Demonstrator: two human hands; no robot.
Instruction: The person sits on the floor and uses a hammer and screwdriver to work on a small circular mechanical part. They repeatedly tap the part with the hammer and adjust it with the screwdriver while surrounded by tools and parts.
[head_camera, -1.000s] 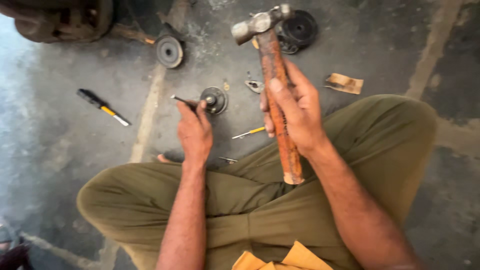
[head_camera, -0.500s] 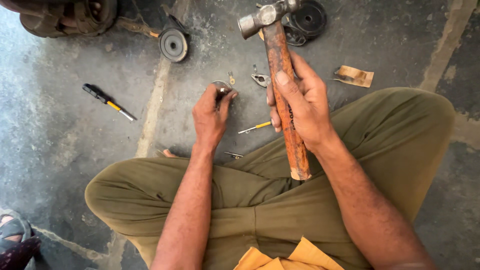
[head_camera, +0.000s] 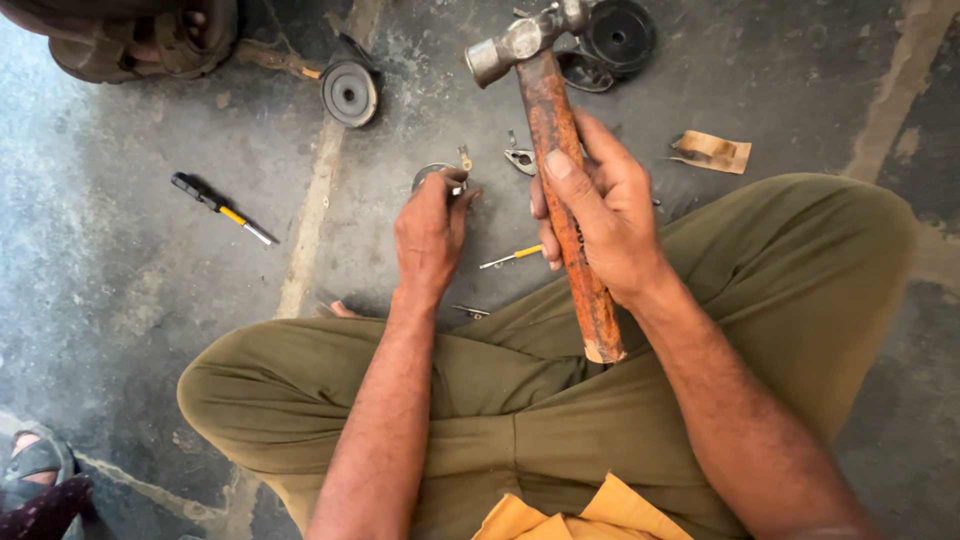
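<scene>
Stained concrete floor (head_camera: 120, 260), a screwdriver (head_camera: 222, 208) lying left, a pulley (head_camera: 349, 93) beyond it. Left hand (head_camera: 430, 235) pinches a small metal part (head_camera: 436, 176) down on the floor. Right hand (head_camera: 610, 215) wraps tight around the hammer (head_camera: 553, 150), head raised.

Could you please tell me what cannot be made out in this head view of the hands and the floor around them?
- Small round metal part under the left hand: mostly covered by its fingers, so its shape is unclear.
- Hammer in the right hand: the middle of its handle is hidden by the grip.
- Dark bulky thing, top left: cut off by the frame edge.
- Sandalled foot, bottom left: cut off by the edge.
</scene>
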